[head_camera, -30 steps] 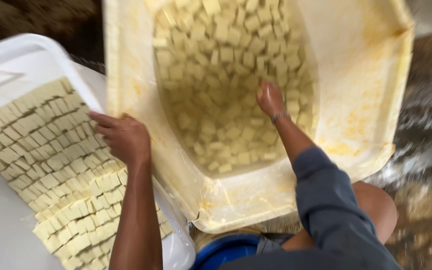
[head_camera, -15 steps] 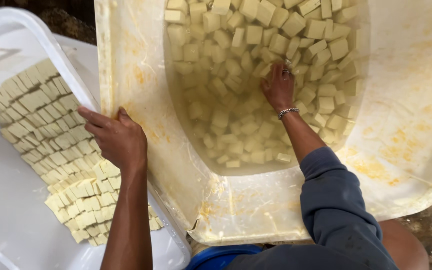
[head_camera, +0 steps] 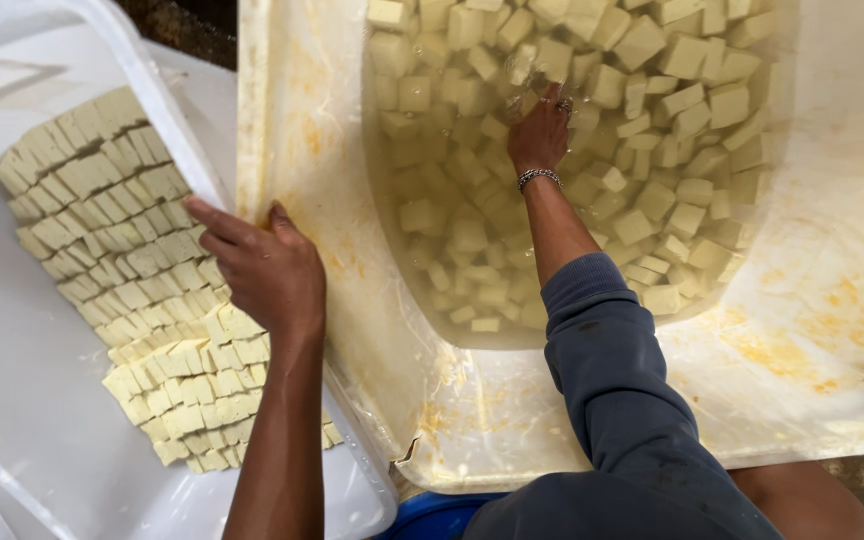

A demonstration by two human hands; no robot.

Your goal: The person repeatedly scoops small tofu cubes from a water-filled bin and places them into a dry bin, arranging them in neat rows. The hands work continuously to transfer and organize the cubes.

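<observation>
My left hand (head_camera: 264, 272) lies across the rim of a white tray (head_camera: 22, 400), thumb on the tub side and fingers over the tray side, gripping that rim. The tray holds rows of pale yellow cubes (head_camera: 142, 270) packed side by side. My right hand (head_camera: 540, 132), a beaded bracelet at the wrist, reaches down into the water of a large cream tub (head_camera: 302, 150). Its fingertips are under the surface among loose floating cubes (head_camera: 672, 110). Whether it holds a cube is hidden by the water.
The tub's flat stained rim (head_camera: 812, 330) spreads to the right and front. A blue container (head_camera: 432, 515) peeks out beneath the tub near my body. Dark wet ground (head_camera: 177, 25) shows at the top between the tray and the tub.
My right hand has pushed farther and deeper into the tub among the cubes. My left hand has shifted from above the tray's cubes to the tray's rim beside the tub.
</observation>
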